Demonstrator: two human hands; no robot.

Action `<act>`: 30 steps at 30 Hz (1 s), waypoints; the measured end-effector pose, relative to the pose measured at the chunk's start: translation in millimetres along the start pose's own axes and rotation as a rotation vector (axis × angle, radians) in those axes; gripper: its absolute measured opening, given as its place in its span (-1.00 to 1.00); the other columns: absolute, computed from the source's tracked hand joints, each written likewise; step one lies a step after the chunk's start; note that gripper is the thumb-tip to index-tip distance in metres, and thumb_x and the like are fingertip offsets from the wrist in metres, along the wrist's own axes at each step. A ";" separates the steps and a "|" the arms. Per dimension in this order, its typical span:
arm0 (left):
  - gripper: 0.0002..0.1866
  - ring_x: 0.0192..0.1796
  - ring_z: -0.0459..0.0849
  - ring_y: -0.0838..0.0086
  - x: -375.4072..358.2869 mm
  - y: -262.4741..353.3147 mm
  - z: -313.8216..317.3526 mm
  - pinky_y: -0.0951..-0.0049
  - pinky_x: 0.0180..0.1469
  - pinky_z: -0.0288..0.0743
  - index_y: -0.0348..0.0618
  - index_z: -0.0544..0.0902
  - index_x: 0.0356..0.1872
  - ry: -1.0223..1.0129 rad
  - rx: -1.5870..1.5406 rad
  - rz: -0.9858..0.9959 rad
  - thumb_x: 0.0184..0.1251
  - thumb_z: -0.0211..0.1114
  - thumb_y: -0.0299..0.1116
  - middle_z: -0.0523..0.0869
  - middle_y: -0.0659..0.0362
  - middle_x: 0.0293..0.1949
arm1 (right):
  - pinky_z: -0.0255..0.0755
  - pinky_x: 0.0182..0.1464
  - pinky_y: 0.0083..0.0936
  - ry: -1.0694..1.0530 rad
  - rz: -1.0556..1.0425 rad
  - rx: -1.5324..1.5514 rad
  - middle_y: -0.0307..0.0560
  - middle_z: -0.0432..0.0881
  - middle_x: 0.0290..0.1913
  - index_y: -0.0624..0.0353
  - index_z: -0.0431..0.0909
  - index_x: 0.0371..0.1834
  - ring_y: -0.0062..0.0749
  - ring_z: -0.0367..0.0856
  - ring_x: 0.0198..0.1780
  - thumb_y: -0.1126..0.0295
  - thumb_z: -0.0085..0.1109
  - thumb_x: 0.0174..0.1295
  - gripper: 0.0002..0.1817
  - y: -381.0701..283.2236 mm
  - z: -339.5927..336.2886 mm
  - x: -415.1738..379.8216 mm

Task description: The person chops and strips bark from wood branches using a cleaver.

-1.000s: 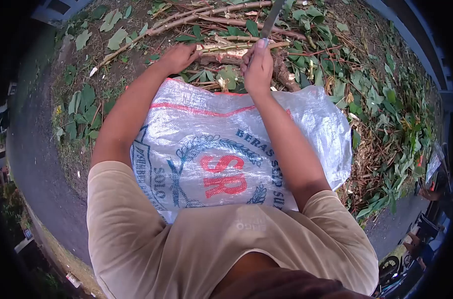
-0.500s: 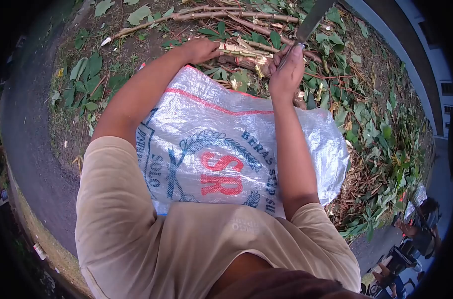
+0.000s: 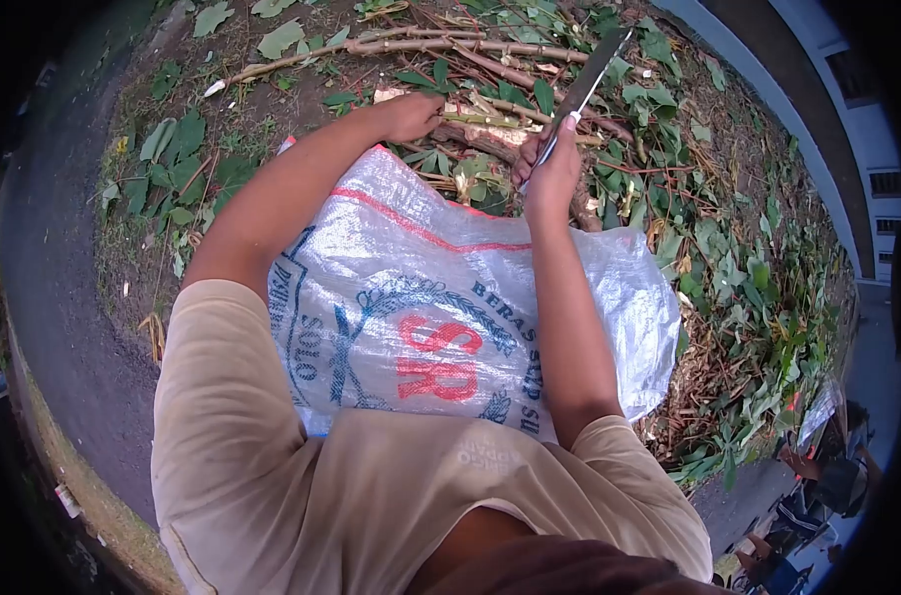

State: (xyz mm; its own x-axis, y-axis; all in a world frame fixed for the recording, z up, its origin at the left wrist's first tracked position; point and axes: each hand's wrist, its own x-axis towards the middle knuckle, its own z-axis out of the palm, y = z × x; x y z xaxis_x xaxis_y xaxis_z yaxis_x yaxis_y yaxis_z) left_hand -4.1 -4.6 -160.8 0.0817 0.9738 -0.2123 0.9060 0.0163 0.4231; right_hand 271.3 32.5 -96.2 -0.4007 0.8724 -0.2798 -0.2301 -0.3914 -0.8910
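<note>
Beyond the sack, my left hand (image 3: 411,116) is closed on the end of a greenish cut stem (image 3: 485,121), its fingers curled over it. This stem lies over a thick brown piece of wood (image 3: 490,145) with pale chopped patches. To the right, my right hand (image 3: 552,171) is wrapped around the handle of a machete (image 3: 591,77). Its long blade points up and away, raised over the stems and apart from the held one. A white woven rice sack (image 3: 401,297) with red and blue print covers my lap, under both forearms.
Long cut branches (image 3: 420,47) lie across the ground at the far side. Leaves and twigs (image 3: 738,297) are heaped on the right, beside a low wall (image 3: 768,89). Paved road (image 3: 54,268) runs along the left. Other people (image 3: 827,476) are at the lower right.
The machete has come down and toward me in my right hand, its blade turned so the bright edge shows. My left hand has shifted slightly nearer and stays on the stem.
</note>
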 end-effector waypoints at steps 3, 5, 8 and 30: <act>-0.68 0.12 0.69 -0.19 2.6 2.4 6.6 -0.06 0.21 0.55 -0.33 0.50 0.15 0.044 0.074 0.079 0.60 0.14 -0.28 0.69 -0.25 -0.02 | 0.21 -0.60 -0.47 -0.092 -0.340 -0.112 -0.23 0.34 -0.51 0.11 0.36 -0.21 -0.55 0.26 -0.63 -0.30 -0.19 0.62 -0.38 -0.2 6.3 -6.7; -0.68 0.13 0.68 -0.18 6.9 -3.1 16.1 -0.05 0.23 0.55 -0.32 0.50 0.15 0.052 0.135 0.112 0.58 0.16 -0.29 0.68 -0.24 0.00 | 0.23 -0.59 -0.43 -0.061 -0.025 -0.184 -0.22 0.36 -0.52 0.12 0.38 -0.18 -0.54 0.27 -0.63 -0.32 -0.17 0.60 -0.36 46.0 -3.9 4.9; -0.65 0.23 0.64 -0.14 5.6 -0.4 13.9 -0.02 0.28 0.54 -0.29 0.50 0.16 0.088 0.140 0.093 0.54 0.22 -0.26 0.62 -0.21 0.15 | 0.27 -0.58 -0.37 -0.040 0.355 -0.169 -0.21 0.37 -0.55 0.15 0.40 -0.13 -0.49 0.29 -0.64 -0.35 -0.13 0.57 -0.34 60.5 -15.5 19.9; -0.65 0.06 0.81 0.12 -38.2 -132.6 3.5 0.14 0.13 0.64 0.07 0.80 0.08 -0.240 0.200 -0.234 0.27 0.35 -0.40 0.85 -0.02 -0.04 | 0.29 -0.60 -0.38 -0.194 0.349 -0.363 -0.22 0.37 -0.59 0.21 0.43 -0.27 -0.46 0.31 -0.67 -0.21 -0.03 0.60 -0.39 79.0 4.3 0.9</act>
State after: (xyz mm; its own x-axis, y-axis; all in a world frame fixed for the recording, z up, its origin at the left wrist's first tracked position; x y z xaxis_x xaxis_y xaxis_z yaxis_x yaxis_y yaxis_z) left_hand -126.0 -44.8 -211.8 -0.0638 0.8678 -0.4927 0.9728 0.1642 0.1632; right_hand 249.0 1.1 -165.3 -0.5630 0.6249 -0.5408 0.2540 -0.4918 -0.8328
